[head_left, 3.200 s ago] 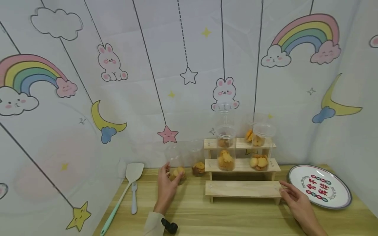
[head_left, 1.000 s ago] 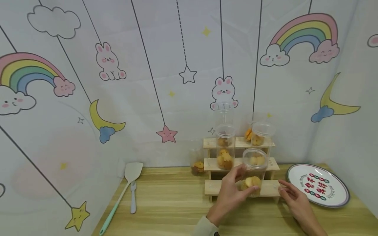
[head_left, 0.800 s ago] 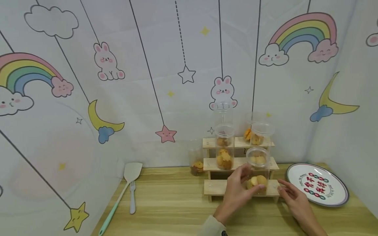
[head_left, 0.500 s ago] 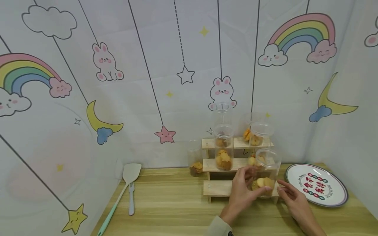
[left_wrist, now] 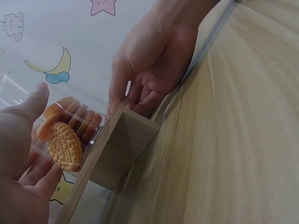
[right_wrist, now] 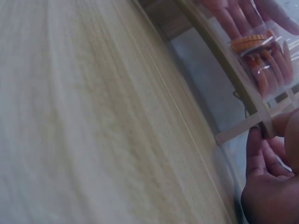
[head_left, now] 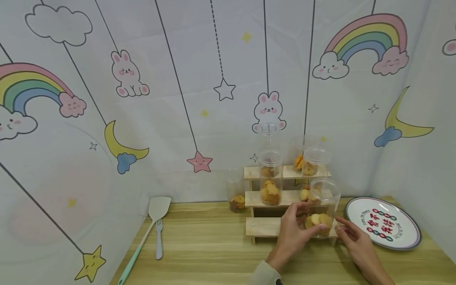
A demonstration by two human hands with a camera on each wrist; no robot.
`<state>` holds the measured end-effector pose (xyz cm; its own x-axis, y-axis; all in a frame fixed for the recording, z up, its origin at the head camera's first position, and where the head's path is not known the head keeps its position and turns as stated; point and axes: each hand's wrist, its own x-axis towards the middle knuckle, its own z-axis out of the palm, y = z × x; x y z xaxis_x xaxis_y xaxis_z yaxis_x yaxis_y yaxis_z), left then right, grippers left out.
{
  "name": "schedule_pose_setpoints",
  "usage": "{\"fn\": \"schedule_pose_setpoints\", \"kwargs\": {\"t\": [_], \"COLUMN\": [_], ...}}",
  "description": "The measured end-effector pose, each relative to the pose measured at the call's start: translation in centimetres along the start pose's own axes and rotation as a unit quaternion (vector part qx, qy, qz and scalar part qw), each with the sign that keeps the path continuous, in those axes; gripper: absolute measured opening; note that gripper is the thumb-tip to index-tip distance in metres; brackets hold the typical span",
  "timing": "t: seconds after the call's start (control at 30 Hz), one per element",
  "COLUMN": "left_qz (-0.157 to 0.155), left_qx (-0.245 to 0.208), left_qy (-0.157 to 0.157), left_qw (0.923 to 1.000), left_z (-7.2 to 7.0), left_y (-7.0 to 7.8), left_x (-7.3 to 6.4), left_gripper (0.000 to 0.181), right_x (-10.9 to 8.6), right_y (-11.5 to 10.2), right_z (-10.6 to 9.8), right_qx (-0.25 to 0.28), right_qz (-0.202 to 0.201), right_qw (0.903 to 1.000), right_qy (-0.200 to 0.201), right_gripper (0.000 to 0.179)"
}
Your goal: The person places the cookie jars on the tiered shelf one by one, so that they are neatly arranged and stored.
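My left hand (head_left: 293,229) holds a clear plastic jar (head_left: 325,208) of cookies, with the thumb on its front and the fingers at its left side. The jar stands upright at the right end of the lowest board (head_left: 261,227) of a three-step wooden rack. In the left wrist view, the cookies (left_wrist: 65,147) show through the clear wall, and the jar's base is at the board. My right hand (head_left: 358,245) pinches the right end of that board. From the right wrist view, its thumb and fingers (right_wrist: 254,151) are around the board's corner beside a rack leg.
Cookie jars (head_left: 270,190) stand on the middle and top boards. Another cookie jar (head_left: 236,196) is on the table left of the rack. A patterned plate (head_left: 382,223) lies at the right. A spatula (head_left: 158,208) and a fork (head_left: 158,241) lie at the left.
My left hand has taken the jar from the table left of the rack and carried it right to the lowest board's right end. The right hand has stayed at the board.
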<state>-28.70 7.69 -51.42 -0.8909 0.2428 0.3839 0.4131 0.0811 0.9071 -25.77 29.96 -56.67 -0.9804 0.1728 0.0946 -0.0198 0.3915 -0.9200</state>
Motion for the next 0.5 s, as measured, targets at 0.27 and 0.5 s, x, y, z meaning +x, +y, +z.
{"fn": "schedule_pose_setpoints", "kwargs": {"t": [0.27, 0.5], "left_qz": [0.024, 0.056], "left_qx": [0.047, 0.088], "left_qy": [-0.002, -0.02], "left_qw": [0.9986, 0.9944], "left_z": [-0.7, -3.9], "left_y": [0.2, 0.4], "left_x": [-0.5, -2.3], "left_gripper": [0.063, 0.056], "right_x": [-0.1, -0.1], "right_y": [-0.1, 0.0], "right_z": [0.1, 0.2], "right_qx": [0.011, 0.016], "right_qz": [-0.008, -0.023], "right_qw": [0.9999, 0.9995], "right_qy": [0.001, 0.012], "right_gripper": [0.061, 0.058]}}
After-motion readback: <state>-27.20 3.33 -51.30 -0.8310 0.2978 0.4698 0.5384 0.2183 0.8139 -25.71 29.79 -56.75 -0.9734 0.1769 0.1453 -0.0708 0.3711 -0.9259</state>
